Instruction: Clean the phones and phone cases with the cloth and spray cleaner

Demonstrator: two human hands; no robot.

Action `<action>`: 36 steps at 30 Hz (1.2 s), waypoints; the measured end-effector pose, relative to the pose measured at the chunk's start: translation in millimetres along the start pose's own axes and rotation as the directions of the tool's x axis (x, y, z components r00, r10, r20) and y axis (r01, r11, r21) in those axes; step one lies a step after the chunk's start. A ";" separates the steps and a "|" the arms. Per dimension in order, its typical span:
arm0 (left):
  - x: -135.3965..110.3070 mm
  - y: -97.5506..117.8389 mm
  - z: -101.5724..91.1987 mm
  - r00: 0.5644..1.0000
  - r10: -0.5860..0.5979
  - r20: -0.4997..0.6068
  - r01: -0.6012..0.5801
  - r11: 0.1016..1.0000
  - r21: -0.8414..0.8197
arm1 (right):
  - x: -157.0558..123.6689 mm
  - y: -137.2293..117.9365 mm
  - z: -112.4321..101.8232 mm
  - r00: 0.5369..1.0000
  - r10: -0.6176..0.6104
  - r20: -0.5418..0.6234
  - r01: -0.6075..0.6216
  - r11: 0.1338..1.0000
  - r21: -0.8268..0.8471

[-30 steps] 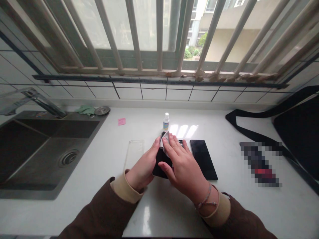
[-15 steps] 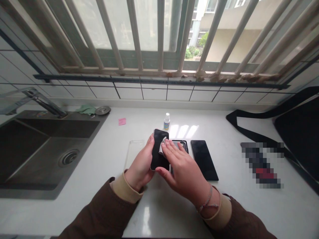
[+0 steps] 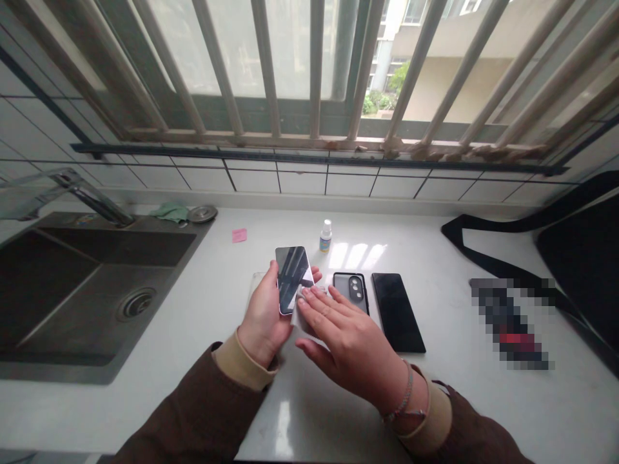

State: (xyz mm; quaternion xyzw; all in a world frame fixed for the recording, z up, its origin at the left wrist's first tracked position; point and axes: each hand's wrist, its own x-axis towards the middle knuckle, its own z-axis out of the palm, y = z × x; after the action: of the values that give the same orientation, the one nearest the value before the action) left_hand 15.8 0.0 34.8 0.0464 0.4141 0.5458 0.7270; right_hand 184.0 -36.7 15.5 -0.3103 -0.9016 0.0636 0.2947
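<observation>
Left hand (image 3: 264, 319) is gripping a slim black glass-faced smartphone (image 3: 292, 280) by its edges, thumb along one long side and a fingertip showing at the other, and is tilting the glossy face up above the white stone countertop (image 3: 203, 328). Right hand (image 3: 351, 341) is lying open and nearly flat, with its fingertips (image 3: 309, 298) resting on a pale wiping cloth (image 3: 304, 316) just below the phone's lower edge; the fingers are not closing on it. A black-cased phone with a camera island (image 3: 351, 293) and a black slab phone (image 3: 398, 312) are lying close by to the right. A small white-capped plastic bottle (image 3: 325, 236) is standing behind them. Judgement: edge-only holding is keeping prints off the glass, and tilting it toward the window light is helping to show streaks.
</observation>
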 end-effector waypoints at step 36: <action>-0.9 -14.0 0.5 0.996 0.039 0.079 -0.047 0.993 0.107 | -5.3 13.2 8.8 0.904 0.414 -0.107 -0.351 0.861 0.369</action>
State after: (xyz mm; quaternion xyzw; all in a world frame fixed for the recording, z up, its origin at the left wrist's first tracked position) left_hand 26.6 -6.2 28.4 0.1155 0.4139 0.5360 0.7267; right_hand 189.2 -28.7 1.8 -0.4323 -0.7657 0.2475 0.4069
